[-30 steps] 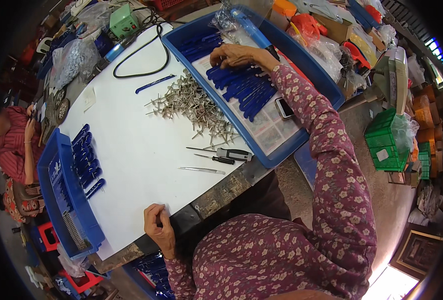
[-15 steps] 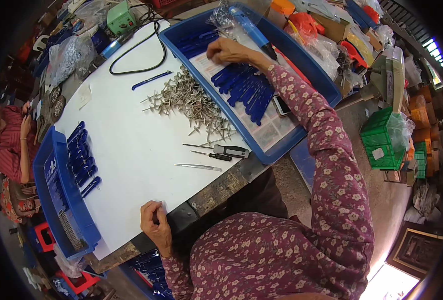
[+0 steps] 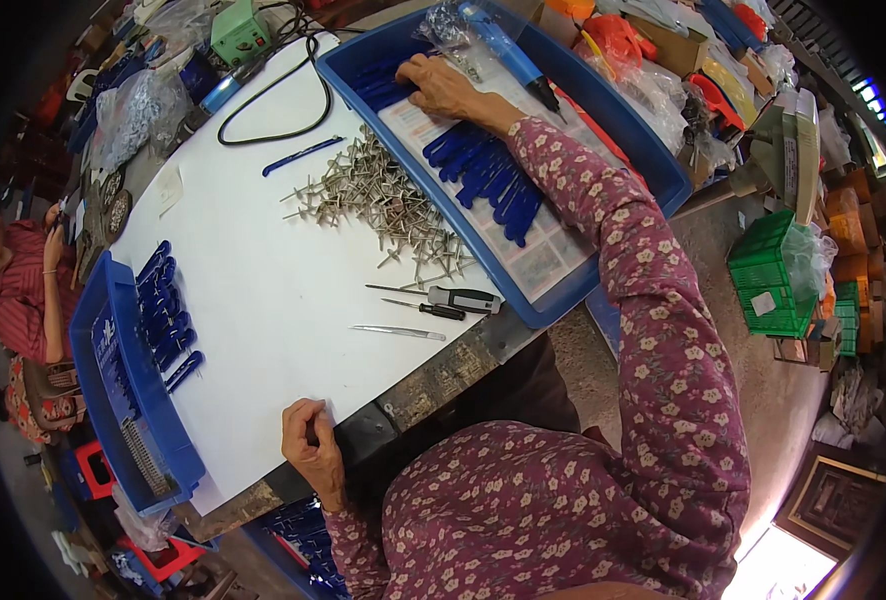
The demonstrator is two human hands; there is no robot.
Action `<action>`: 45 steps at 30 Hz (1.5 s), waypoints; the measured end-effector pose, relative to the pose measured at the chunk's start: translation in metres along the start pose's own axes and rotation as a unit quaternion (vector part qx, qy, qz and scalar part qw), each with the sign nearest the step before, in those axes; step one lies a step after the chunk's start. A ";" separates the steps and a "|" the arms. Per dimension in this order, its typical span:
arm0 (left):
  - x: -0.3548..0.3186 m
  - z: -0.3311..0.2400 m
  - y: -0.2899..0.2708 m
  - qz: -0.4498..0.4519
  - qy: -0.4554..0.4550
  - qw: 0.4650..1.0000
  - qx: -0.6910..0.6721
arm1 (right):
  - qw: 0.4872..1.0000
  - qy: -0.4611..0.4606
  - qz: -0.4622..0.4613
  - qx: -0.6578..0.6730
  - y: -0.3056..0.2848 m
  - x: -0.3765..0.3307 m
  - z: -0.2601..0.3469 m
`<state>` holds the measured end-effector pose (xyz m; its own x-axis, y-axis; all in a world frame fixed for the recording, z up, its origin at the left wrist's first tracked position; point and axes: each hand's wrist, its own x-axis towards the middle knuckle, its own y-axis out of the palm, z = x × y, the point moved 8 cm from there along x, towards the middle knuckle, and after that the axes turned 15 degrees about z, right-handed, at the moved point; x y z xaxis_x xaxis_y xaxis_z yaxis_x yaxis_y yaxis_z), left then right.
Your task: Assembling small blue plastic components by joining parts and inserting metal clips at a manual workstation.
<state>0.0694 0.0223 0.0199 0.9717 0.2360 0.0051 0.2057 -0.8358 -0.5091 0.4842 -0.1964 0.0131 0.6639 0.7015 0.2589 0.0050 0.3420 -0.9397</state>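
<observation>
In blue tray (image 3: 627,122) — blue pieces (image 3: 379,88) just beside right fingers (image 3: 415,74) — curled, hold unclear.

Right hand (image 3: 443,88) | shifted from the nearer blue pieces (image 3: 485,178) to the farther blue pile (image 3: 375,84) | flowered sleeve (image 3: 588,185) follows (the phone, visible a second ago, now hidden)

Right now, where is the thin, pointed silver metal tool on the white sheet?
In the head view, the silver tool lies just left of centre, below the small black-handled tool, near the worn wooden table edge.
</observation>
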 end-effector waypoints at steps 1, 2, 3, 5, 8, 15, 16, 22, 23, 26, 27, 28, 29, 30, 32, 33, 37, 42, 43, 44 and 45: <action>0.001 0.000 0.001 0.001 0.001 1.000 0.001 | 1.000 -0.001 0.001 0.005 0.000 0.000 0.000; 0.001 -0.001 0.001 -0.003 0.007 1.000 -0.006 | 1.000 0.000 0.000 0.006 -0.002 -0.001 0.000; 0.001 -0.002 0.002 -0.006 0.014 1.000 -0.013 | 1.000 -0.004 0.014 0.024 0.000 0.000 0.000; 0.001 0.001 0.001 -0.005 0.013 1.000 -0.007 | 0.999 -0.008 0.027 0.043 0.001 -0.001 0.000; 0.000 0.001 0.002 -0.005 0.007 1.000 -0.004 | 0.998 0.003 0.026 0.049 -0.003 -0.003 0.002; 0.001 -0.003 0.004 0.004 0.000 1.000 -0.003 | 0.997 -0.026 0.068 -0.009 -0.002 -0.002 0.003; 0.000 -0.003 0.004 0.003 0.000 1.000 -0.003 | 0.996 -0.022 0.084 -0.008 -0.001 -0.001 0.004; 0.001 -0.003 0.003 -0.004 0.039 0.999 0.008 | 0.996 -0.017 0.085 0.018 -0.006 0.002 0.006; 0.001 -0.002 0.003 -0.001 0.026 1.000 0.004 | 0.996 -0.017 0.085 0.018 -0.005 0.003 0.004; 0.000 -0.001 0.004 0.002 0.009 1.000 0.001 | 0.992 0.002 0.123 -0.013 0.000 0.003 0.002; 0.001 -0.001 0.003 0.003 0.007 1.000 0.003 | 0.991 -0.008 0.128 -0.033 0.001 0.004 0.003; 0.001 -0.001 0.004 0.003 0.007 1.000 0.003 | 0.990 -0.017 0.132 -0.053 0.002 0.005 0.004; 0.001 0.000 0.004 0.002 0.008 1.000 -0.003 | 0.990 -0.017 0.132 -0.053 0.002 0.005 0.003; 0.001 0.001 0.004 0.001 0.009 1.000 -0.009 | 0.988 -0.013 0.142 -0.064 0.004 0.006 0.002; 0.002 -0.001 0.004 0.002 0.013 1.000 -0.004 | 0.985 -0.009 0.152 -0.076 0.005 0.007 -0.002; 0.002 -0.002 0.004 0.003 0.017 1.000 0.001 | 0.982 0.003 0.179 -0.058 0.007 0.006 -0.005; 0.002 0.000 0.003 0.003 0.014 1.000 -0.005 | 0.977 0.007 0.191 -0.088 0.003 0.001 -0.001; 0.001 0.002 0.003 0.008 0.011 1.000 -0.006 | 0.976 -0.002 0.195 -0.098 -0.008 -0.009 0.005; 0.001 0.001 0.004 0.007 0.011 1.000 -0.007 | 0.973 0.009 0.211 -0.095 -0.009 -0.011 0.004; 0.001 0.000 0.004 0.005 0.011 1.000 -0.018 | 0.973 0.008 0.211 -0.097 -0.012 -0.013 0.005; 0.001 0.000 0.005 0.003 0.010 1.000 -0.028 | 0.968 -0.005 0.225 -0.110 -0.013 -0.016 0.008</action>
<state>0.0718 0.0188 0.0175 0.9751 0.2209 0.0204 0.2053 -0.8638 -0.4601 0.4681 -0.2070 0.0229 0.6288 0.7550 -0.1860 -0.1230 -0.1396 -0.9825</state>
